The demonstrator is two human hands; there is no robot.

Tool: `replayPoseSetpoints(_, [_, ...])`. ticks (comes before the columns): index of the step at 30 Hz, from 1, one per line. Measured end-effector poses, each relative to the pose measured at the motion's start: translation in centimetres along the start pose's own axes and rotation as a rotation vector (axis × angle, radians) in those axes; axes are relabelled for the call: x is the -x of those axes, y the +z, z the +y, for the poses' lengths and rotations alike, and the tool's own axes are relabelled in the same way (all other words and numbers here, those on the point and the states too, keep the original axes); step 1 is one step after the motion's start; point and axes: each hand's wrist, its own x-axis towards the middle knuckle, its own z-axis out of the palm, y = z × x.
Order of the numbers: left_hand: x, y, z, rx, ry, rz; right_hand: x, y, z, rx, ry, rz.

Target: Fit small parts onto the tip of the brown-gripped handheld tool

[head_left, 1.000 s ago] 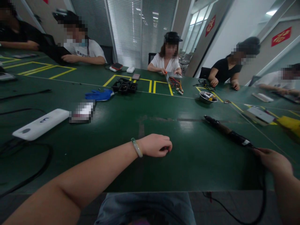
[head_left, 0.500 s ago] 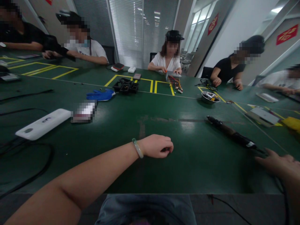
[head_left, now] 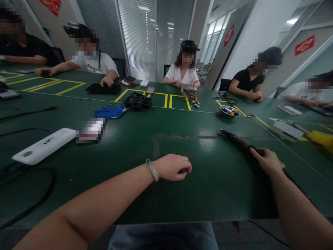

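Observation:
My left hand, with a pale green bangle at its wrist, rests on the green table. Its fingers are curled inward, and the inside of the curl is too dark to make out. To the right, my right hand has its fingers around the rear body of a black electric screwdriver. The tool lies along the table, its tip pointing away and to the left, and a cable trails from its back end.
A white power bank, a phone and a blue glove lie left. Farther off are black trays, a metal bowl of parts and a wired metal box. Several co-workers sit around the table.
My right hand has moved forward and left from behind the screwdriver and closed on its body. My left hand stays put. A co-worker at far left has put down a dark flat thing.

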Motion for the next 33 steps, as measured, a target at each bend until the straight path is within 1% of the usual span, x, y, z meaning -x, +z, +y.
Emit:
replayPoseSetpoints(3, [-0.2, 0.2, -0.1, -0.002, 0.010, 0.000, 1.3, 0.2, -4.4, -0.043, -0.082, -0.112])
replayPoseSetpoints(4, [-0.2, 0.2, 0.0, -0.009, 0.011, 0.005, 1.9, 0.3, -6.3, -0.065, -0.126, -0.109])
replayPoseSetpoints(6, [-0.4, 0.0, 0.1, -0.038, 0.007, 0.032, 3.4, 0.6, -10.5, -0.112, -0.241, -0.121])
replayPoseSetpoints(8, [-0.5, -0.3, 0.4, -0.078, -0.025, 0.094, 5.3, 0.9, -15.1, -0.162, -0.381, -0.149])
replayPoseSetpoints(10, [-0.5, -0.8, 0.5, -0.133, -0.111, 0.213, 7.7, 1.1, -19.7, -0.210, -0.528, -0.181])
replayPoseSetpoints(12, [-0.5, -1.0, 0.2, -0.208, -0.242, 0.361, 10.5, 1.0, -24.0, -0.267, -0.675, -0.230])
replayPoseSetpoints(14, [-0.3, -1.0, -0.4, -0.287, -0.369, 0.466, 13.3, 0.8, -27.6, -0.308, -0.780, -0.289])
replayPoseSetpoints(15, [-0.1, -0.8, -0.9, -0.320, -0.415, 0.482, 14.5, 0.6, -29.1, -0.317, -0.824, -0.321])
replayPoseSetpoints(17, [0.3, -0.5, -1.7, -0.349, -0.498, 0.473, 16.5, 0.4, -31.2, -0.325, -0.887, -0.384])
replayPoseSetpoints(20, [0.7, -0.3, -2.6, -0.342, -0.537, 0.441, 17.9, 0.2, -32.5, -0.325, -0.913, -0.449])
replayPoseSetpoints(23, [0.8, -0.4, -2.7, -0.343, -0.529, 0.440, 18.1, 0.0, -32.3, -0.339, -0.929, -0.469])
replayPoseSetpoints(25, [0.8, -0.6, -2.6, -0.339, -0.536, 0.445, 17.9, -0.5, -31.7, -0.356, -0.955, -0.448])
replayPoseSetpoints(27, [0.7, -0.7, -2.5, -0.322, -0.546, 0.448, 17.6, -1.5, -30.9, -0.356, -0.949, -0.395])
replayPoseSetpoints(30, [0.6, -0.9, -2.6, -0.306, -0.563, 0.440, 16.8, -3.4, -29.4, -0.274, -0.832, -0.333])
replayPoseSetpoints(31, [0.6, -0.9, -2.6, -0.308, -0.568, 0.430, 16.5, -4.0, -28.9, -0.222, -0.785, -0.340])
replayPoseSetpoints(33, [0.5, -1.0, -2.7, -0.322, -0.581, 0.410, 16.1, -4.6, -27.9, -0.108, -0.728, -0.394])
